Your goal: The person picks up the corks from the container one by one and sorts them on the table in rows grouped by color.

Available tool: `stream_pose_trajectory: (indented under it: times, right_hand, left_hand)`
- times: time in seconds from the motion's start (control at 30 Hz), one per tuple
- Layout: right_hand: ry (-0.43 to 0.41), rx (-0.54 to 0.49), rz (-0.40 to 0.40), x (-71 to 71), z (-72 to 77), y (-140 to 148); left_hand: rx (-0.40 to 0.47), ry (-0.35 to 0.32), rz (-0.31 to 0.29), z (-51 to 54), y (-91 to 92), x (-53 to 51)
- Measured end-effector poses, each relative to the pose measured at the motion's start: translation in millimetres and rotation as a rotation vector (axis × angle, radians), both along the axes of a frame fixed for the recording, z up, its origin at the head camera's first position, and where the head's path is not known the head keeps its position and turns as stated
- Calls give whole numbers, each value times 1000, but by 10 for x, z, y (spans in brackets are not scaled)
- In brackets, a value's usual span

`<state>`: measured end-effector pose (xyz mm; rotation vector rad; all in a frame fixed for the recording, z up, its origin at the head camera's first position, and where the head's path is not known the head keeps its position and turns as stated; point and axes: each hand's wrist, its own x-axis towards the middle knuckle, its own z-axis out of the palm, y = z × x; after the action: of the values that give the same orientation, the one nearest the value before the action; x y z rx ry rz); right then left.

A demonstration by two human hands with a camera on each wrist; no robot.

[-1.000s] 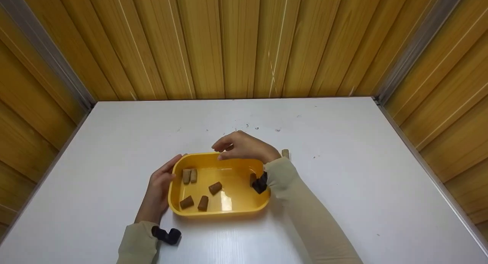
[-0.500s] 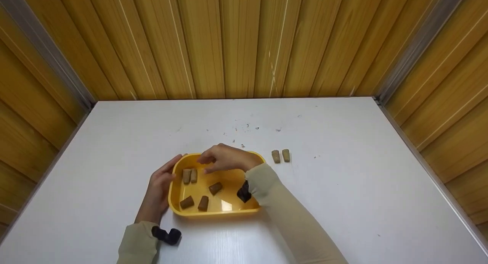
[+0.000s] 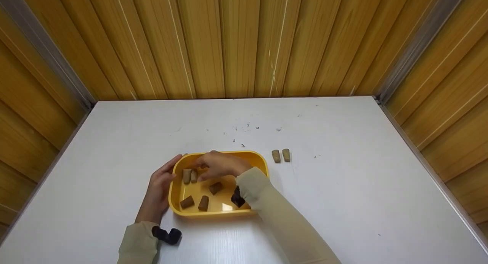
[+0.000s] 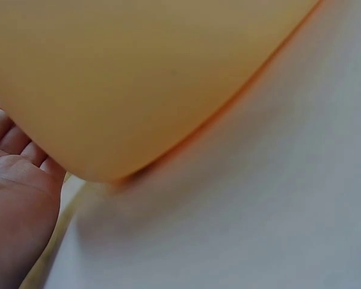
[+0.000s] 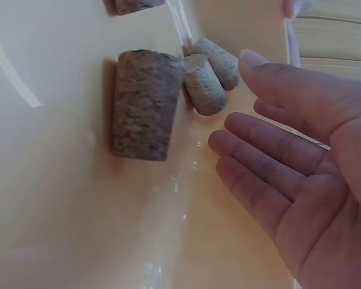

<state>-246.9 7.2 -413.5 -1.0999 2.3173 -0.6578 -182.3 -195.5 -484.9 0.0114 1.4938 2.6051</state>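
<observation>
Corks: tapered plugs with a grainy, speckled surface. Two pale corks (image 3: 187, 176) lay close side by side in the yellow tray (image 3: 213, 214), between the left thumb and the right fingertips. Three brown corks (image 3: 215, 187) lay scattered in it, nearer the person than the right hand.
Loose pair: two more light corks (image 3: 276, 156) lay slightly apart on the white table (image 3: 362, 172), to the right of the right hand.
Left hand (image 3: 157, 187): gripped the tray's side, thumb at the rim, fingers along the outer wall.
Right hand (image 3: 219, 165): inside the tray, fingers and thumb parted, holding nothing; the nearer pale cork was just beside them, contact uncertain.
Left wrist view: showed the smooth outer wall and the left palm, fingers partly hidden behind the tray.
Right wrist view: showed the gap between right thumb and fingers, and cork grain too small to read from the head.
</observation>
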Motion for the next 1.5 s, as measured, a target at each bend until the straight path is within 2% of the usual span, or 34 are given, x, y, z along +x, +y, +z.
stream_pose_trajectory:
  times: [0.13,0.3,0.57,0.73,0.8,0.93,1.03,1.23,1.5]
  right_hand:
    - [-1,-6,8,19,-27,-17]
    - [-12,-13,-19,46,-49,-31]
    - [-101,-54,-87,90,-70,-51]
    - [-60,-57,-85,108,-96,-72]
    - [-84,-61,-110,119,-112,-86]
    - [-77,-54,-113,126,-138,-116]
    - [-32,-46,-84,127,-149,-129]
    - [-86,-64,-97,145,-161,-119]
    - [-54,-54,-71,142,-168,-123]
  left_hand:
    - [4,0,0,0,3,-1]
    - [-1,4,-4,0,2,-1]
    - [-10,17,-8,14,-1,2]
    - [-18,21,-10,8,-9,4]
    - [-21,22,-8,4,-12,4]
    - [-21,21,-1,-9,-18,5]
    - [-22,22,4,-15,-18,6]
    - [-36,28,12,-7,-4,0]
    - [-52,19,19,-7,-1,-1]
